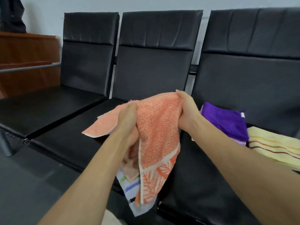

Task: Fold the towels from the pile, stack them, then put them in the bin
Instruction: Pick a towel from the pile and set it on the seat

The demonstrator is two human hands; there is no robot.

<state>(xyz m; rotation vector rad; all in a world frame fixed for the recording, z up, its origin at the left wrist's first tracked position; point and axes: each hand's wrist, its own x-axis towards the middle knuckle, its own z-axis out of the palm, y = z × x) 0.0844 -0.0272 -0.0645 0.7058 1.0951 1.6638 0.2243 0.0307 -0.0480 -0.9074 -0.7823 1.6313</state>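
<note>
- Head view: a row of black padded seats stands against a pale wall.
- The left hand and right hand each grip the top edge of an orange towel, fingers curled tight into the cloth. It hangs between them over the middle seat's front.
- A pale striped towel dangles beneath it; what holds it is hidden.
- On the right seat a purple towel and a yellow towel lie touching.
- No bin shows.
- Judged progress: the orange towel is still unfolded; stacking and binning remain.
</note>
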